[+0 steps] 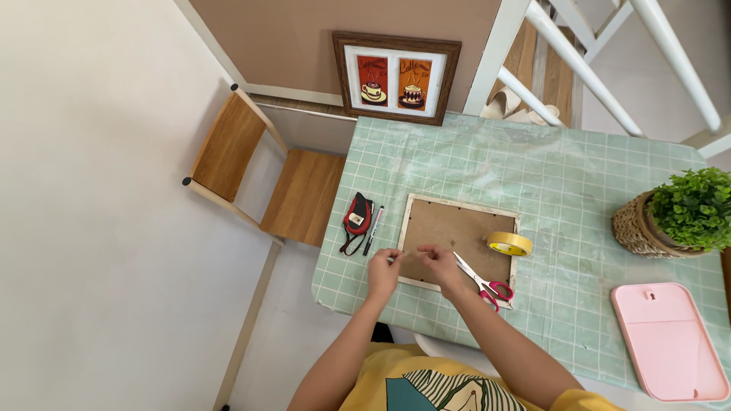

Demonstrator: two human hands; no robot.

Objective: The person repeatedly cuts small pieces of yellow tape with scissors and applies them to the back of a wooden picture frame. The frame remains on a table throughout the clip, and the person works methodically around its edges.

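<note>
While both hands work at the near left corner of the face-down wooden picture frame (459,237), its brown fibreboard backing looks seated inside the pale rim, so the job seems well along, with the securing of that backing apparently left to do. The left hand (383,272) and the right hand (440,263) sit close together, fingers pinched on something small and pale between them; whether it is a strip of tape I cannot tell. On the frame's far right corner rests a yellow roll of tape (509,243), glossy and ring-shaped. Across its near right corner lie steel scissors with pink plastic handles (481,281), blades parted. Left of the frame lie a red and black pouch with a cord (356,218) and a slim black pen (373,228). The desk (579,190) under the frame wears a smooth green checked cloth. Well right of the frame stand a leafy plant in a woven basket (674,217) and a flat pink plastic board (668,339).
</note>
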